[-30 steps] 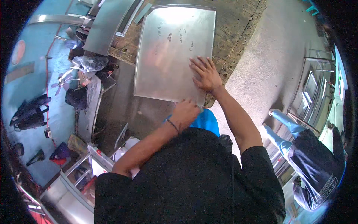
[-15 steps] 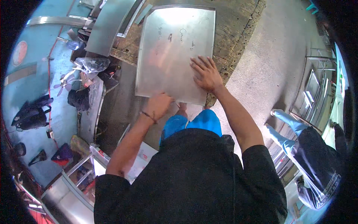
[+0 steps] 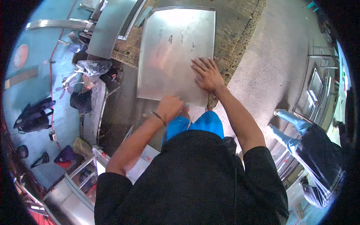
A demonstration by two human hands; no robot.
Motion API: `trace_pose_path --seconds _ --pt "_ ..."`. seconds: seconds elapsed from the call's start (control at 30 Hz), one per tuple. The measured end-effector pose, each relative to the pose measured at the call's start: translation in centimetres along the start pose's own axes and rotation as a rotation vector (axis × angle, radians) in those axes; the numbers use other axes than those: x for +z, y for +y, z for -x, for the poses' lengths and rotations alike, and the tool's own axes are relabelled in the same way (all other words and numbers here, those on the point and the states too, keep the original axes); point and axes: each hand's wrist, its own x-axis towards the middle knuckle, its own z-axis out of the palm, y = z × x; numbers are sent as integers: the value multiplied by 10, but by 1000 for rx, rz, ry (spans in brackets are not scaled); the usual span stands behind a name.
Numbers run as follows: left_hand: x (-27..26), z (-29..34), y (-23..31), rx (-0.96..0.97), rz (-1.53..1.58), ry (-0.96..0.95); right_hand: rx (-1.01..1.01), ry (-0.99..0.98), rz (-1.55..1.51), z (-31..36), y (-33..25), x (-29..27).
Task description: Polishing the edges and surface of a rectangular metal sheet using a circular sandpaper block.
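A shiny sheet-metal panel [image 3: 165,77] with raised edges and some dark handwriting lies on the worn wooden workbench [image 3: 240,33], its near end jutting out toward my body. My right hand [image 3: 208,77] rests flat on the panel's right side, fingers spread. At the panel's near edge, my left hand [image 3: 170,108] is closed with the knuckles up. Whatever its fingers grip, if anything, is hidden beneath the hand.
More metal sheets [image 3: 110,28] lie at the bench's far left. On the left are a fan [image 3: 66,87], a black bag [image 3: 33,116] and a plastic-wrapped bundle [image 3: 93,66]. At the right, another person [image 3: 318,157] stands near leaning metal frames [image 3: 313,88].
My left hand has slid to the right along the panel's near edge, still closed. My right hand stays flat in the same place.
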Motion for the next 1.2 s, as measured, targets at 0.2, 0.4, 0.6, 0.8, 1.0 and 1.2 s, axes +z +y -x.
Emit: trace_pose_path --seconds 0.2,0.4,0.6,0.8,1.0,1.2 --pt "-2 30 -66 -8 8 51 15 22 -23 2 1 -3" --pt "0 10 0 -9 -13 122 -3 22 -36 0 -2 -3" --pt "-12 -34 73 105 141 164 -9 26 -36 1 1 -4" --pt "-19 -22 62 121 60 109 -11 5 -9 0 3 -1" --pt "-7 37 -45 -161 -121 -45 -8 -11 -32 2 2 -2" --pt "-12 75 -116 -305 -227 -158 22 -71 -33 1 -1 -11"
